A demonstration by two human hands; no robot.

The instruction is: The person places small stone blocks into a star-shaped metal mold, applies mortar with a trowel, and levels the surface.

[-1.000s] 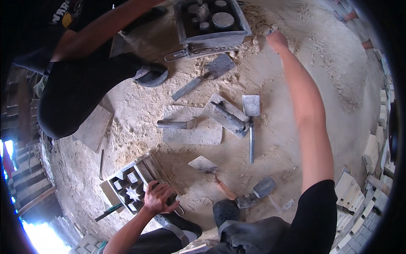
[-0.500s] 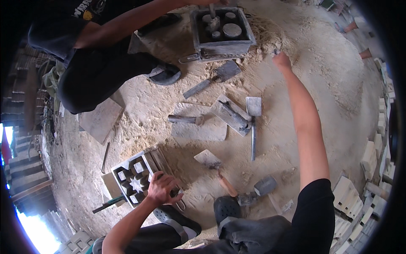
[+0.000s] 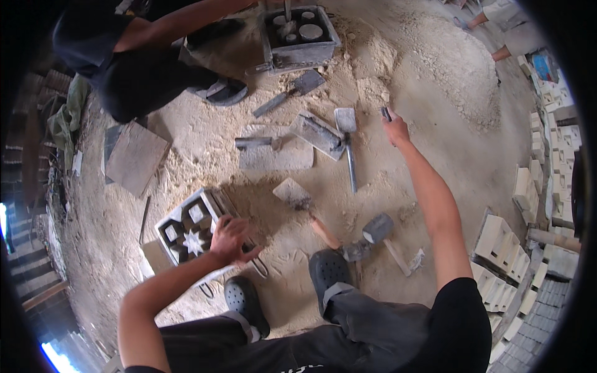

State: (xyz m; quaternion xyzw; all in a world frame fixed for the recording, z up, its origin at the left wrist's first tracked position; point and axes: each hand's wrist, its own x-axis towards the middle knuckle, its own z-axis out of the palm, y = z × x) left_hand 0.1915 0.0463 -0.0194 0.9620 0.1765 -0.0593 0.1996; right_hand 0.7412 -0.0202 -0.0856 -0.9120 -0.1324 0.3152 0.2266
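Note:
My right hand [image 3: 396, 129], arm stretched forward, is closed round a dark handle [image 3: 386, 114]; whatever tool is at its far end cannot be made out. Just beyond lies a heap of pale sand [image 3: 374, 91]. My left hand [image 3: 230, 240], its fingers apart, rests over the right side of a box-shaped mould [image 3: 209, 198]. Inside that mould are a star-shaped core [image 3: 194, 243] and several blocky ones. In front of me lie a wooden-handled trowel [image 3: 292, 193] and a mallet [image 3: 377, 228].
A co-worker's arm [image 3: 180, 25] reaches to another mould [image 3: 305, 57] with round cores. Between us lie a small shovel [image 3: 346, 121], a flat float [image 3: 277, 155], a second float [image 3: 318, 133] and a spade-like blade [image 3: 309, 81]. Cast blocks [image 3: 500, 248] line the right; a larger sand pile [image 3: 463, 74] lies beyond.
My right hand has come back toward me with the handle, and sand now lies heaped nearer. My left hand stays at the mould. The whole view has shifted.

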